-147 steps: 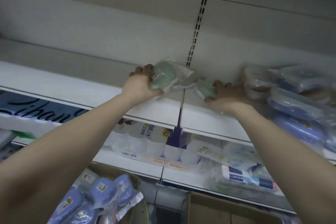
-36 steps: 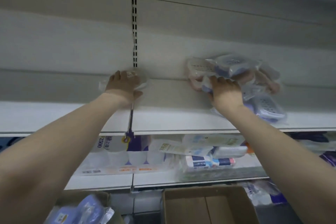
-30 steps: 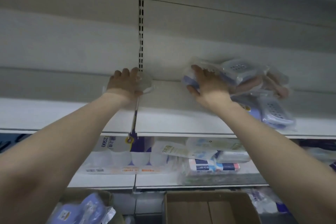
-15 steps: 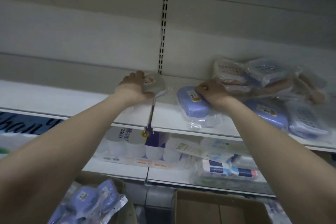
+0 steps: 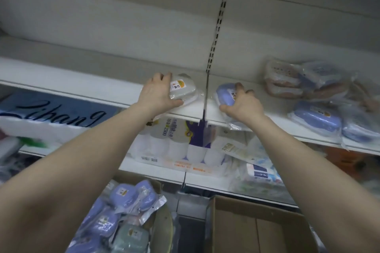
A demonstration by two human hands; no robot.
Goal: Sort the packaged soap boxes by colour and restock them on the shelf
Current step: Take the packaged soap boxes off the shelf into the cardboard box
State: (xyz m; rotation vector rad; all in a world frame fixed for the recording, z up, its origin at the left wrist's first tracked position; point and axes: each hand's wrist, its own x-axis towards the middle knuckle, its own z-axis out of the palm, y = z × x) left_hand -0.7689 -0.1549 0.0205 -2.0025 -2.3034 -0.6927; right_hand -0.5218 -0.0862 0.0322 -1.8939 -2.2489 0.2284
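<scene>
My left hand (image 5: 157, 93) grips a grey-green packaged soap box (image 5: 184, 88) lying on the white shelf (image 5: 86, 84), just left of the slotted upright. My right hand (image 5: 243, 103) holds a blue packaged soap box (image 5: 225, 95) on the same shelf, just right of the upright. Further right lie more blue soap boxes (image 5: 315, 118) and a pile of pink ones (image 5: 282, 80) mixed with blue. A cardboard box (image 5: 123, 217) at the bottom left holds several blue and green soap boxes in plastic wrap.
The slotted upright (image 5: 214, 43) splits the shelf between my hands. Below the shelf are toilet roll packs (image 5: 176, 144) and wrapped goods (image 5: 257, 170). An open cardboard carton (image 5: 253, 226) stands at the bottom right. A blue sign with script lettering (image 5: 57, 113) hangs at the left.
My right hand has pulled a blue soap box leftward out of the right-hand pile to beside the upright. My left hand has stayed on the grey-green box. The view has tilted down and left.
</scene>
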